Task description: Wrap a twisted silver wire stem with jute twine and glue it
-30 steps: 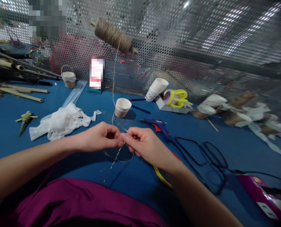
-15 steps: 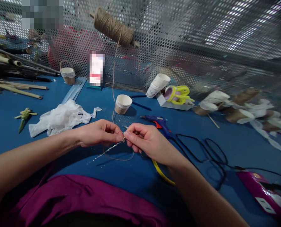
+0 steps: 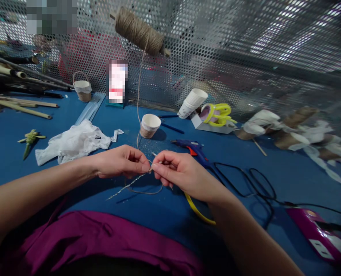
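Observation:
My left hand (image 3: 120, 162) and my right hand (image 3: 179, 172) meet fingertip to fingertip above the blue table (image 3: 288, 168). Both pinch the same thin silvery glitter stem (image 3: 127, 186), which slants down and to the left from the pinch. A brown twine strand (image 3: 138, 96) drops from the twine spool (image 3: 138, 32) on the mesh wall to my hands and loops on the table under them. A yellow band (image 3: 199, 212) lies beneath my right wrist.
A blue glue gun (image 3: 192, 147) with a black cord (image 3: 251, 184) lies right of my hands. A twine-wrapped paper cup (image 3: 149, 125), stacked cups (image 3: 192, 102), white crumpled plastic (image 3: 72, 142), a purple power strip (image 3: 317, 234) and bamboo sticks (image 3: 23, 109) surround them. Perforated mesh (image 3: 245, 50) backs the table.
The glitter stem swung from hanging nearly straight down to slanting left. My hands stayed pinched together, shifting slightly up and right.

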Motion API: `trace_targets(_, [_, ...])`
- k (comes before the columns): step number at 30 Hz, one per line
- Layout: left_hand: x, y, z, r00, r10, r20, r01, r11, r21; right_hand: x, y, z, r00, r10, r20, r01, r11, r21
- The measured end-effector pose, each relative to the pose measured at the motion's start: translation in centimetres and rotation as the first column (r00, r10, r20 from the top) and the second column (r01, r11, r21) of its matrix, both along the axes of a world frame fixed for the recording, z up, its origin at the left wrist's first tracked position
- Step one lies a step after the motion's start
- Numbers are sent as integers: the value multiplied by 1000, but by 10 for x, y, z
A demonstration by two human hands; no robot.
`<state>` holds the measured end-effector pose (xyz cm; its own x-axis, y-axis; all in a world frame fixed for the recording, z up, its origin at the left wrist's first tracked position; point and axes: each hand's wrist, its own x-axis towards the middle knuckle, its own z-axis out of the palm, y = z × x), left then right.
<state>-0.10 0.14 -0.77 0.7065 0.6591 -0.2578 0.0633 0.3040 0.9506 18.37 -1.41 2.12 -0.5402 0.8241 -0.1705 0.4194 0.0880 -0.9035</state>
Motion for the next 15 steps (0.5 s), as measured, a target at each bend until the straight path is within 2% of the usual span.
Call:
trace_targets(2, [0, 0, 1, 999, -2, -46, 5, 998, 68, 0, 0, 0, 1000, 4, 15, -4, 1000, 7])
trace_targets(4, [0, 0, 3, 994, 25, -105, -3, 979, 203, 0, 0, 1, 999, -1, 47, 0, 1000, 16])
trace_targets(7, [1, -3, 4, 985, 92, -145, -20, 899, 437, 0, 0, 2, 997, -12, 74, 12, 1000, 6])
trace_targets(9, [2, -5, 5, 982, 125, -139, -33, 850, 526, 0, 0, 2, 998, -16, 55, 17, 1000, -15])
trace_targets(11, [3, -7, 5, 983, 136, -125, -49, 844, 534, 0, 0, 2, 999, -22, 27, 23, 999, -34])
trace_targets(15, [4, -7, 6, 989, 110, -98, -66, 924, 376, 1, 0, 3, 999, -45, 13, 45, 999, -26])
